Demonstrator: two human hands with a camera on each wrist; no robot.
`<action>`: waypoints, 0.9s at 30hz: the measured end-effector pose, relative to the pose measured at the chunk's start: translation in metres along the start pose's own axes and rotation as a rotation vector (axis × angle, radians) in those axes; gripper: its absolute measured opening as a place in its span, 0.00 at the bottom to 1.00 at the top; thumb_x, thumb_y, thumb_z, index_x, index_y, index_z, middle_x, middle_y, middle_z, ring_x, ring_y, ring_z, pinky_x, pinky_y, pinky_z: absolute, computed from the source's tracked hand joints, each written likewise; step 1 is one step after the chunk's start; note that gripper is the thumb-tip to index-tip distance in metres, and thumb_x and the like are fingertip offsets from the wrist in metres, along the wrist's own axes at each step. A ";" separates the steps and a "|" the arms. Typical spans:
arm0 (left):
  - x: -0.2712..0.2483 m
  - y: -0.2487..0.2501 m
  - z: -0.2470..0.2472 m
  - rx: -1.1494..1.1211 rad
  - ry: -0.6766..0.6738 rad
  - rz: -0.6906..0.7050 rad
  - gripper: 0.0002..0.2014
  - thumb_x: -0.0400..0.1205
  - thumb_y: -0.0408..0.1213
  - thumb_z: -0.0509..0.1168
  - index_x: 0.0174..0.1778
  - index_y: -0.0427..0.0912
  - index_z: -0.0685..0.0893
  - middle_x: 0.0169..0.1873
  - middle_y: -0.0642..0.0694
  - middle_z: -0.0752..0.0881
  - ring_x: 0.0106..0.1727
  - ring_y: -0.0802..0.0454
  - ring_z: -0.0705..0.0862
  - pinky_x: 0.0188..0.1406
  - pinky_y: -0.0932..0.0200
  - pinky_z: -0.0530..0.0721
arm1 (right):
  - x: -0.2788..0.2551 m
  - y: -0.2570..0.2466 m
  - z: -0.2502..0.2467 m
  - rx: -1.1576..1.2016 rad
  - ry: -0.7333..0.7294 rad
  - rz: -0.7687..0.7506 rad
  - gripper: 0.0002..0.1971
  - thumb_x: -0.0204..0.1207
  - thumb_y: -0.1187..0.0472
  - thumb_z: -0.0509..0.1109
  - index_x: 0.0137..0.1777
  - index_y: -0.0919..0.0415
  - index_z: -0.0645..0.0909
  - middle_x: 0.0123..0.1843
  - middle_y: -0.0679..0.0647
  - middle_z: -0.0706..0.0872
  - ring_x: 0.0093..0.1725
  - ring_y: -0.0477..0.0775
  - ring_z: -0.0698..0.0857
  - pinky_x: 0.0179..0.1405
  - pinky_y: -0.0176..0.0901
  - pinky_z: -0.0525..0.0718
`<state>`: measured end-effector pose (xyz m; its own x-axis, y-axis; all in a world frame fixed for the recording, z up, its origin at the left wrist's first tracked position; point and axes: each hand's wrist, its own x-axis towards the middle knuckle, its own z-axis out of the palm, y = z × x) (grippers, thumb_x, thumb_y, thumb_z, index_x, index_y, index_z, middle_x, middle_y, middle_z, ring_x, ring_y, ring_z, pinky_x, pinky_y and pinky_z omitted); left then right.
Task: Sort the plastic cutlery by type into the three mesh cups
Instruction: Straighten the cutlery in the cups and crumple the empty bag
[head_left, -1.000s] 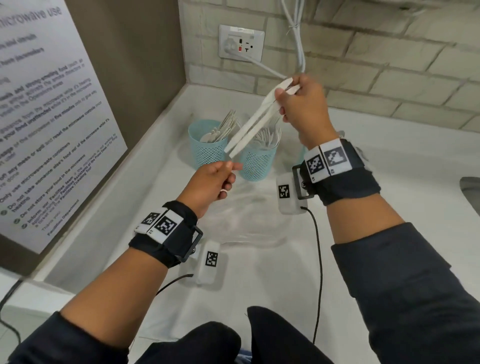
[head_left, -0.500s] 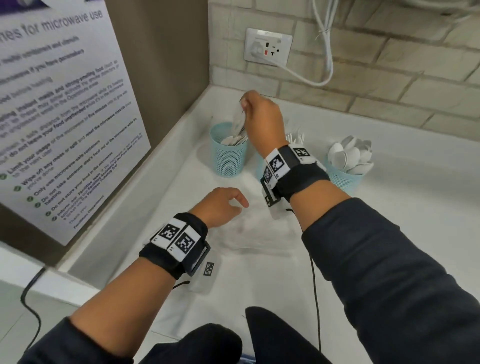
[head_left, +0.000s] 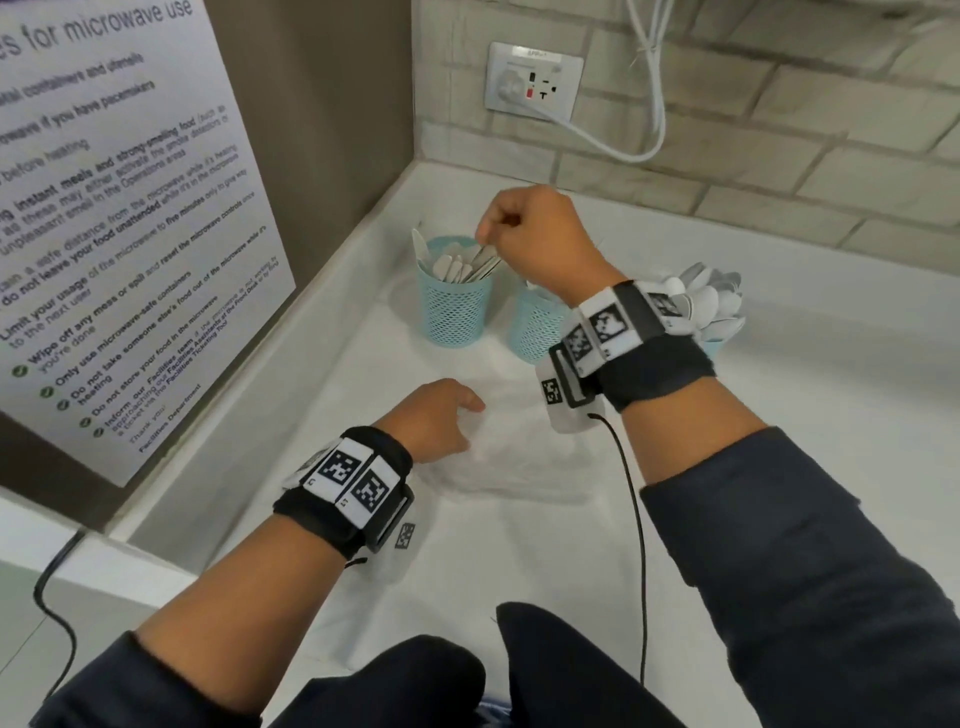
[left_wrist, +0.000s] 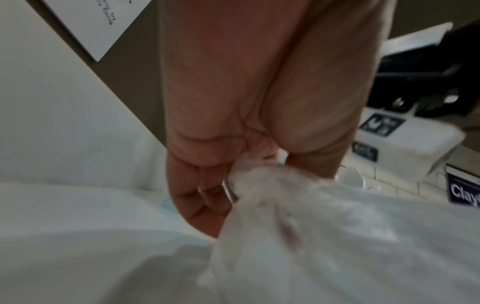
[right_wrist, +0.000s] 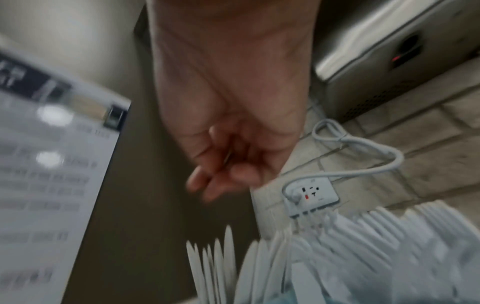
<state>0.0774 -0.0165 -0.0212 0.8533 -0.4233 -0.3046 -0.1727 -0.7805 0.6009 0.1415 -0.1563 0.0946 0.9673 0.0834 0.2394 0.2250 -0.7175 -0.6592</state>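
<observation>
Three teal mesh cups stand in the counter's back corner. The left cup (head_left: 454, 312) holds white plastic knives (head_left: 452, 267). My right wrist partly hides the middle cup (head_left: 535, 327). White spoons (head_left: 711, 299) fill the right cup (head_left: 719, 344). My right hand (head_left: 491, 234) hovers over the left cup and pinches the top of thin knives (head_left: 487, 260) that reach down into it. The blurred right wrist view shows curled fingers (right_wrist: 221, 172) above knife tips (right_wrist: 221, 255). Lower down on the counter, my left hand (head_left: 462, 410) pinches a crumpled clear plastic bag (head_left: 509, 457), also visible in the left wrist view (left_wrist: 298, 216).
A wall with a microwave notice (head_left: 104, 223) closes the left side. The brick back wall carries a socket (head_left: 532, 83) with a white cable (head_left: 613, 145). A black wire (head_left: 631, 493) trails from my right wrist. A dark cable (head_left: 52, 597) hangs at the counter's left edge.
My right hand carried the knives from high up down into the left cup. My left hand let go of them and dropped to the plastic bag.
</observation>
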 end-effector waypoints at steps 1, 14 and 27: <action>-0.001 0.000 0.000 0.034 0.006 0.030 0.27 0.75 0.28 0.69 0.71 0.44 0.74 0.69 0.47 0.73 0.71 0.51 0.73 0.66 0.67 0.67 | -0.011 -0.004 -0.009 0.040 -0.134 0.036 0.13 0.72 0.73 0.61 0.39 0.62 0.87 0.33 0.45 0.85 0.30 0.33 0.81 0.32 0.24 0.77; -0.005 0.007 0.004 0.286 -0.145 0.009 0.49 0.70 0.36 0.76 0.82 0.41 0.52 0.76 0.44 0.60 0.73 0.44 0.70 0.72 0.53 0.71 | -0.079 0.057 0.014 -0.575 -1.021 0.391 0.29 0.67 0.54 0.79 0.69 0.54 0.76 0.61 0.50 0.79 0.47 0.46 0.78 0.40 0.34 0.76; 0.015 0.005 -0.047 -0.017 0.210 -0.026 0.19 0.72 0.40 0.75 0.54 0.42 0.77 0.61 0.40 0.77 0.60 0.45 0.78 0.52 0.60 0.73 | -0.059 0.044 -0.003 -0.249 -0.826 0.419 0.30 0.69 0.49 0.77 0.71 0.48 0.71 0.62 0.53 0.81 0.58 0.53 0.83 0.54 0.48 0.86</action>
<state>0.1120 -0.0054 0.0120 0.9413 -0.2969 -0.1606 -0.1427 -0.7812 0.6077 0.0934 -0.1949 0.0540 0.7616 0.1795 -0.6227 -0.0974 -0.9183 -0.3838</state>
